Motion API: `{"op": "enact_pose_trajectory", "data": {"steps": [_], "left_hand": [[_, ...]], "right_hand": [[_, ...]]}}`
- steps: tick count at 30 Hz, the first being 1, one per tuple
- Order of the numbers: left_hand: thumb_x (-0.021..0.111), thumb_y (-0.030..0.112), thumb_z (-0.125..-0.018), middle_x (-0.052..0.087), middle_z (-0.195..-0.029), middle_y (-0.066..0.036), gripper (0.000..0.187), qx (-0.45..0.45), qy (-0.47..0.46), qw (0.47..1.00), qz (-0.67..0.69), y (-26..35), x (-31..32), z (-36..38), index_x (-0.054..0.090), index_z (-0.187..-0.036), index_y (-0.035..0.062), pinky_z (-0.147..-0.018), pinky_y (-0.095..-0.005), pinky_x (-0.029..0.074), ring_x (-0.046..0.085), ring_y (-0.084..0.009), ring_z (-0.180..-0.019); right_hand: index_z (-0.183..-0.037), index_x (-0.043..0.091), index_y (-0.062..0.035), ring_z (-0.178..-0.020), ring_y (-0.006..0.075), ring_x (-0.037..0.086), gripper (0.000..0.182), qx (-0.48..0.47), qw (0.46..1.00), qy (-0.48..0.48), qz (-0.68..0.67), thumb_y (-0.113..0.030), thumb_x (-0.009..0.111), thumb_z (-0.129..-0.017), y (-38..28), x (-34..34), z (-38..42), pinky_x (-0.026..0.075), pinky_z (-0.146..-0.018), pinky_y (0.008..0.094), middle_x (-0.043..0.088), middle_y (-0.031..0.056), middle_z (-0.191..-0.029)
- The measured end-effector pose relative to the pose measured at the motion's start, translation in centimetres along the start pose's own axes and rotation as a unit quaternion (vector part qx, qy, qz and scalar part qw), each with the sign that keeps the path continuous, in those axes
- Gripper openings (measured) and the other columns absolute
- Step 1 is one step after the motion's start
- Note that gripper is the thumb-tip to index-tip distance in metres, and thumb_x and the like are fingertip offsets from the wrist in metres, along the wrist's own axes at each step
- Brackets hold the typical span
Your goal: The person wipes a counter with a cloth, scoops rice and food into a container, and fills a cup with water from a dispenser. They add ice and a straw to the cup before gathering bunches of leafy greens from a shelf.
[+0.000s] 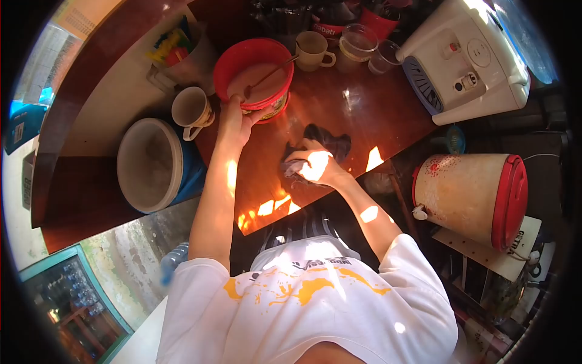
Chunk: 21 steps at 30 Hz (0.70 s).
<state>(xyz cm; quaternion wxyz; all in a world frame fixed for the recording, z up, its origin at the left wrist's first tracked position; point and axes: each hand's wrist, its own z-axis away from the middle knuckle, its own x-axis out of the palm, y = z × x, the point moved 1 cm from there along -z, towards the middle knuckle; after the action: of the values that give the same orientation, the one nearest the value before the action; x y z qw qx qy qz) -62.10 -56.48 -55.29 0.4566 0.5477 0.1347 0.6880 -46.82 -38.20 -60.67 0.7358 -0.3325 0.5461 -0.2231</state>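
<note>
Cloth: looks soft, light; best bunched mid-fold.
Tub: probably stiff; take the rim.
Left hand: fingers gripping tub.
Right hand: fingers closed on cloth.

The far bowl is red, the cloth dark grey, the tabletop reddish-brown; the near T-shirt is white — with orange-and-black print.

- Upper centre, on the table: tub, spoon inside, left hand at the near side.
- Upper centre, right of the tub: cup, then two containers.
- Centre, on the table: cloth under the right hand.
- Left of the tub: mug; below-left, bucket.
- Upper right: dispenser; below, cooler.
</note>
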Motion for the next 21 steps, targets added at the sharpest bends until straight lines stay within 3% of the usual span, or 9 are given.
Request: {"op": "enact_pose_trajectory", "data": {"steps": [1, 5, 8, 12, 13, 15, 16, 19, 21], "left_hand": [[0.038, 0.007, -0.090, 0.035, -0.136, -0.021, 0.048, 0.008, -0.001, 1.000, -0.014, 0.4, 0.5, -0.7, 0.024, -0.135, -0.0007, -0.084, -0.0518, 0.058, 0.047, -0.0384, -0.119], [0.040, 0.011, -0.092, 0.036, -0.136, -0.022, 0.046, 0.000, -0.016, 1.000, -0.009, 0.0, 0.6, -1.8, 0.026, -0.134, -0.0030, -0.083, -0.0506, 0.058, 0.050, -0.0377, -0.117], [0.038, 0.021, -0.097, 0.034, -0.138, -0.022, 0.046, 0.011, -0.042, 0.997, -0.069, 0.6, 1.2, -2.1, 0.029, -0.134, -0.0034, -0.088, -0.0483, 0.056, 0.056, -0.0379, -0.108], [0.048, 0.022, -0.094, 0.049, -0.126, -0.021, 0.041, -0.017, 0.104, 0.966, -0.236, 5.6, 2.5, 4.2, 0.042, -0.127, -0.0023, -0.069, -0.0328, 0.058, 0.066, -0.0261, -0.079], [0.049, 0.023, -0.094, 0.056, -0.116, -0.017, 0.035, 0.065, 0.104, 0.947, -0.297, 6.9, 0.7, 5.3, 0.049, -0.120, -0.0007, -0.063, -0.0285, 0.054, 0.064, -0.0199, -0.072], [0.050, 0.022, -0.094, 0.067, -0.090, -0.006, 0.024, 0.232, 0.172, 0.873, -0.394, 9.4, -3.4, 7.7, 0.064, -0.103, 0.0050, -0.051, -0.0220, 0.045, 0.058, -0.0076, -0.060], [0.050, 0.021, -0.094, 0.066, -0.093, -0.007, 0.022, 0.267, 0.196, 0.829, -0.450, 10.4, -6.8, 8.0, 0.061, -0.106, 0.0067, -0.053, -0.0233, 0.047, 0.056, -0.0088, -0.058], [0.051, 0.020, -0.093, 0.065, -0.095, -0.007, 0.019, 0.348, 0.287, 0.542, -0.709, 8.0, -17.8, 5.6, 0.059, -0.104, 0.0070, -0.054, -0.0239, 0.048, 0.055, -0.0097, -0.061], [0.051, 0.022, -0.094, 0.064, -0.100, -0.008, 0.020, 0.091, 0.234, 0.830, -0.498, 7.0, -14.3, 6.9, 0.057, -0.102, 0.0056, -0.060, -0.0251, 0.050, 0.057, -0.0118, -0.068]], "right_hand": [[-0.103, 0.067, -0.0218, -0.109, 0.0395, 0.047, 0.036, 0.027, 0.998, -0.009, -0.055, -0.014, 0.069, -0.068, 0.2, -1.4, 0.4, 0.045, -0.088, 0.0462, 0.049, 0.0166, -0.128], [-0.119, 0.061, -0.0211, -0.115, 0.0390, 0.043, 0.044, 0.046, 0.939, 0.338, 0.040, -0.024, 0.067, -0.075, 2.2, -6.9, -0.8, 0.035, -0.098, 0.0466, 0.049, 0.0177, -0.125], [-0.125, 0.057, -0.0214, -0.117, 0.0391, 0.042, 0.052, 0.006, 0.919, 0.383, 0.096, -0.023, 0.068, -0.074, 3.0, -1.6, -4.0, 0.032, -0.101, 0.0481, 0.049, 0.0180, -0.125], [-0.108, 0.066, -0.0165, -0.109, 0.0386, 0.052, 0.046, -0.172, 0.964, 0.201, 0.007, -0.015, 0.071, -0.063, -3.0, 7.0, -4.4, 0.043, -0.093, 0.0461, 0.059, 0.0151, -0.111], [-0.104, 0.067, -0.0160, -0.104, 0.0383, 0.055, 0.042, -0.231, 0.956, 0.179, -0.037, -0.014, 0.071, -0.063, -4.2, 8.0, -4.2, 0.045, -0.090, 0.0465, 0.060, 0.0163, -0.108], [-0.105, 0.067, -0.0150, -0.104, 0.0382, 0.055, 0.044, -0.197, 0.955, 0.210, -0.069, -0.010, 0.070, -0.062, -6.3, 6.8, -4.2, 0.044, -0.093, 0.0462, 0.060, 0.0171, -0.109], [-0.107, 0.066, -0.0145, -0.105, 0.0387, 0.054, 0.045, -0.170, 0.952, 0.244, -0.068, -0.008, 0.070, -0.062, -6.7, 5.1, -4.9, 0.044, -0.093, 0.0461, 0.060, 0.0171, -0.110], [-0.112, 0.064, -0.0150, -0.106, 0.0411, 0.053, 0.050, -0.072, 0.942, 0.328, -0.017, -0.008, 0.071, -0.064, -5.9, 4.1, -8.1, 0.043, -0.094, 0.0454, 0.060, 0.0163, -0.110], [-0.111, 0.065, -0.0172, -0.109, 0.0406, 0.052, 0.049, -0.154, 0.953, 0.220, 0.140, -0.010, 0.072, -0.063, -6.0, 7.2, -8.0, 0.043, -0.095, 0.0451, 0.058, 0.0165, -0.114]]}}
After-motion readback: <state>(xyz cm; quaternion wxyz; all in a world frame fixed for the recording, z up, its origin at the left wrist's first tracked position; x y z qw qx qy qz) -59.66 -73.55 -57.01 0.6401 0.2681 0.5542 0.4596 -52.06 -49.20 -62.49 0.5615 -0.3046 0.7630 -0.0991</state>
